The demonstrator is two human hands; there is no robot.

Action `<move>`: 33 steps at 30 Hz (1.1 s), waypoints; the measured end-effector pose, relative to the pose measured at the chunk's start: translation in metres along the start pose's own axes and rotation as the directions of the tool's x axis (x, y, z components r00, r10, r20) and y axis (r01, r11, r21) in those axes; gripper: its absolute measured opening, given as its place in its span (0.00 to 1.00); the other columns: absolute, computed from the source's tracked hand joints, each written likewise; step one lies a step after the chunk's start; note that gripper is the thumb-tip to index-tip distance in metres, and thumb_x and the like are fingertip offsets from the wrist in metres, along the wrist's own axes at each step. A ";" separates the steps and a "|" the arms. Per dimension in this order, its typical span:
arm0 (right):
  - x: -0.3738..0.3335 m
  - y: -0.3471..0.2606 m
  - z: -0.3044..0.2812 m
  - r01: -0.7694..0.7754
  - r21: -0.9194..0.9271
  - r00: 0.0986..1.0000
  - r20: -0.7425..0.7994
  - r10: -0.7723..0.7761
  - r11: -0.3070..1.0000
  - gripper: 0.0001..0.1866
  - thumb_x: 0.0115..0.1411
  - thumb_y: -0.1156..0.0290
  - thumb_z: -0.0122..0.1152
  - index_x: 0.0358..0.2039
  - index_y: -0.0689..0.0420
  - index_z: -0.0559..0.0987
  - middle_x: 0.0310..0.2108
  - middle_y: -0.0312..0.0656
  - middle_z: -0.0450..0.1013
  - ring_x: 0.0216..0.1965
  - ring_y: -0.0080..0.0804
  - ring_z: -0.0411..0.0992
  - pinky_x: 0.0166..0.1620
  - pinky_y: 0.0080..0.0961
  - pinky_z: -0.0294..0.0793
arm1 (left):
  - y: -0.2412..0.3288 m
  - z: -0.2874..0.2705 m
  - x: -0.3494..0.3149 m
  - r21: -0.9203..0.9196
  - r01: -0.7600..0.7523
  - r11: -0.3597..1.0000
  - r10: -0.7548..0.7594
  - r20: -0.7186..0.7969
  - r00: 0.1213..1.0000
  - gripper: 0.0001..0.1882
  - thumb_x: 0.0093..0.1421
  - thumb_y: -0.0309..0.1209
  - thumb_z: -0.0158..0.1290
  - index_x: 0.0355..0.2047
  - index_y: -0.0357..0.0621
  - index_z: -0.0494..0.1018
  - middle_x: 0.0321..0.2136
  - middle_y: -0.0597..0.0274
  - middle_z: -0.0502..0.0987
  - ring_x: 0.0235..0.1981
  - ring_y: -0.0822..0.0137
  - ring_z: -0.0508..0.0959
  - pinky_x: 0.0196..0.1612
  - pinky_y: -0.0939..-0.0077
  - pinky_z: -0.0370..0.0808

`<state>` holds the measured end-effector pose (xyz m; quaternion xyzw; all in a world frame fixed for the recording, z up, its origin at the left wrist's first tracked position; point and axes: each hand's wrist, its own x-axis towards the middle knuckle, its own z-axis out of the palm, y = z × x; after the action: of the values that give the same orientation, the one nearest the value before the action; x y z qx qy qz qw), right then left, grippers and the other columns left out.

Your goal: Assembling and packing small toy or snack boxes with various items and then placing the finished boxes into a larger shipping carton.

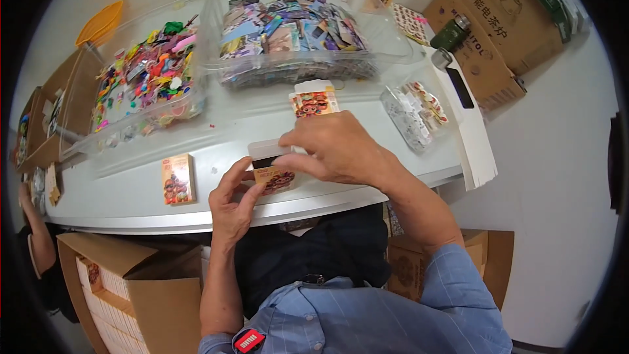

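Observation:
A small cream cardboard box (280, 187) with red and orange cartoon printing stands at the table's front edge, its top end open and dark inside. My left hand (232, 208) grips its left side between thumb and fingers. Over its top, my right hand (341, 147) has thumb and forefinger bent at the raised flap (263, 149); the exact fingertip contact is partly hidden. To the left lies a closed box (178, 179) of the same printing. Just beyond my right hand is another such box (314, 102), with its pale flap up and its lower part hidden.
Clear plastic bins hold colourful trinkets (147, 72) and a heap of cards (295, 29). A clear tray (416, 113) of small pieces sits right. A green bottle (450, 33) stands near cartons (511, 13). Below left is a carton (164, 308); another person's arm (40, 229) shows far left.

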<state>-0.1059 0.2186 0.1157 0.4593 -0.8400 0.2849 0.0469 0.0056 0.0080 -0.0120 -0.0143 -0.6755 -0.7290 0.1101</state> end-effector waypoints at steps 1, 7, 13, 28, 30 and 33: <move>-0.006 0.005 -0.006 -0.031 0.046 0.997 -0.072 0.035 0.998 0.09 0.61 0.65 0.67 0.31 0.57 0.85 0.27 0.42 0.78 0.28 0.40 0.77 0.32 0.32 0.74 | 0.002 -0.001 0.000 0.001 0.017 1.000 -0.017 0.012 1.000 0.29 0.59 0.17 0.61 0.62 0.38 0.69 0.45 0.51 0.81 0.41 0.67 0.82 0.44 0.74 0.81; -0.090 0.111 -0.069 -0.522 0.057 0.761 -0.420 0.494 0.851 0.07 0.61 0.76 0.66 0.39 0.62 0.84 0.34 0.41 0.79 0.33 0.26 0.75 0.39 0.22 0.74 | 0.004 0.003 0.004 0.018 -0.007 1.000 0.007 0.024 1.000 0.29 0.60 0.17 0.60 0.62 0.38 0.68 0.48 0.52 0.79 0.46 0.65 0.80 0.47 0.70 0.83; -0.145 0.166 -0.102 -0.555 -0.471 0.832 -0.334 0.444 0.686 0.20 0.55 0.76 0.68 0.50 0.50 0.82 0.43 0.43 0.76 0.40 0.42 0.77 0.44 0.33 0.77 | 0.004 0.002 0.004 0.025 0.002 1.000 -0.002 0.012 1.000 0.30 0.59 0.17 0.61 0.62 0.39 0.70 0.46 0.52 0.81 0.41 0.68 0.82 0.43 0.76 0.80; -0.146 0.208 -0.112 -0.298 -0.723 0.889 0.027 0.456 0.624 0.13 0.53 0.78 0.59 0.39 0.53 0.83 0.44 0.51 0.75 0.49 0.50 0.73 0.51 0.43 0.73 | 0.003 0.005 0.005 0.019 0.012 1.000 -0.012 0.001 1.000 0.31 0.59 0.19 0.62 0.63 0.40 0.69 0.45 0.56 0.81 0.42 0.70 0.81 0.43 0.77 0.80; -0.153 0.211 -0.115 -0.329 -0.708 0.882 0.006 0.471 0.625 0.09 0.54 0.77 0.60 0.35 0.55 0.83 0.43 0.51 0.76 0.48 0.50 0.74 0.50 0.43 0.74 | 0.004 0.007 0.006 0.052 -0.015 0.999 0.015 -0.001 1.000 0.31 0.59 0.19 0.62 0.63 0.40 0.68 0.45 0.55 0.81 0.41 0.70 0.81 0.43 0.76 0.80; -0.151 0.210 -0.118 -0.374 -0.671 0.863 0.003 0.506 0.641 0.03 0.54 0.76 0.61 0.29 0.58 0.82 0.41 0.51 0.76 0.46 0.50 0.75 0.49 0.43 0.75 | 0.004 0.007 0.006 0.031 -0.008 0.999 0.009 -0.005 1.000 0.30 0.59 0.19 0.62 0.63 0.40 0.68 0.45 0.55 0.81 0.41 0.70 0.81 0.42 0.77 0.80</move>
<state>-0.2090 0.4801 0.0711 0.2196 -0.9719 -0.0667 0.0517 -0.0001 0.0140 -0.0066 -0.0136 -0.6863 -0.7180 0.1151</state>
